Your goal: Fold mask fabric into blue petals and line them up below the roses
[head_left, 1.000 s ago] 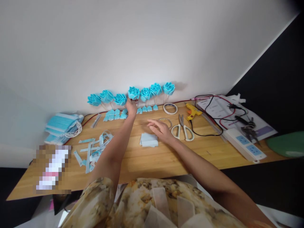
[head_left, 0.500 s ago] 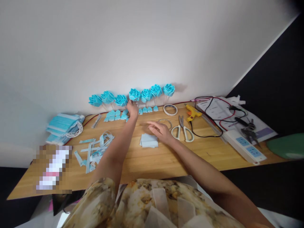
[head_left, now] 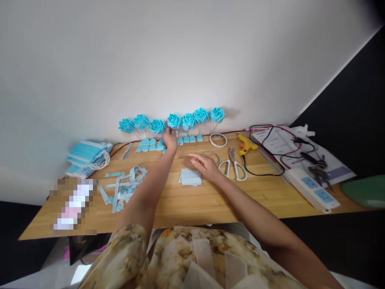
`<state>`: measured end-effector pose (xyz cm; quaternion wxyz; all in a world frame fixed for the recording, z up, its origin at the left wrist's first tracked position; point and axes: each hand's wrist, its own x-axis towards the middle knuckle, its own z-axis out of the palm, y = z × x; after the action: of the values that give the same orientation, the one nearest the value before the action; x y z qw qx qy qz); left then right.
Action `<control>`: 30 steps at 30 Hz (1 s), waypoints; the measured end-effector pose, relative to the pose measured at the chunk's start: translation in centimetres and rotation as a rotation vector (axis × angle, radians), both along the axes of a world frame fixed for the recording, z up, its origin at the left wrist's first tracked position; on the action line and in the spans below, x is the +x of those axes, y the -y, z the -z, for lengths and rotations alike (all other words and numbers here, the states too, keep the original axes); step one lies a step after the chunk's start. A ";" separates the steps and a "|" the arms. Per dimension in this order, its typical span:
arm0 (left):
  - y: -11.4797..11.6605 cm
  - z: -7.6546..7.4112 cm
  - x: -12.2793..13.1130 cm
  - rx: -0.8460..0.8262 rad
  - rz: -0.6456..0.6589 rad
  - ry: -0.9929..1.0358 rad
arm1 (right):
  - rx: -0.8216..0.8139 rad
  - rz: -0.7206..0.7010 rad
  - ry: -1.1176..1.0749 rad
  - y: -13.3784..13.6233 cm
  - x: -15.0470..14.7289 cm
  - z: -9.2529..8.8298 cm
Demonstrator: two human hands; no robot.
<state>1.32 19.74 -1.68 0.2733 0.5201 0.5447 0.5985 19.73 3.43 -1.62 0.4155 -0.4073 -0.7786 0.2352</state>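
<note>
Several blue paper roses [head_left: 173, 120] on thin stems lean against the white wall at the back of the wooden table [head_left: 192, 200]. My left hand [head_left: 170, 139] reaches to the wall and pinches the stem of the middle rose just below its bloom. Small blue folded pieces [head_left: 150, 145] lie in a row beside that hand. My right hand [head_left: 205, 164] rests flat with fingers spread, just behind a small stack of blue sheets [head_left: 190, 177].
A tape roll [head_left: 218, 139], a wire ring [head_left: 212, 155], scissors [head_left: 235, 166], a yellow glue gun [head_left: 245, 144], cables and a power strip [head_left: 311, 188] lie to the right. Blue face masks [head_left: 87, 156] and cut strips [head_left: 124, 185] lie on the left.
My left hand has slid a little lower on the middle rose's stem. The right hand has barely moved. The view has shifted slightly.
</note>
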 end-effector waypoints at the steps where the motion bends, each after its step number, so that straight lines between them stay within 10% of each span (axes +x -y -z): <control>1: 0.4 -0.2 0.0 -0.017 -0.025 -0.019 | -0.005 0.000 0.004 0.0 0.0 0.0; 17: 7.0 -4.2 -6.9 -0.332 0.119 -0.262 | -0.054 0.059 0.053 0.1 -0.1 -0.1; 30: 5.0 -4.6 -8.3 -0.361 0.031 -0.062 | -0.077 0.034 0.064 0.3 0.0 -0.2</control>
<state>-7.01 14.78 2.89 0.3543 0.4892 0.6432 0.4705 19.75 3.09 -1.41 0.3782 -0.4436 -0.7748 0.2448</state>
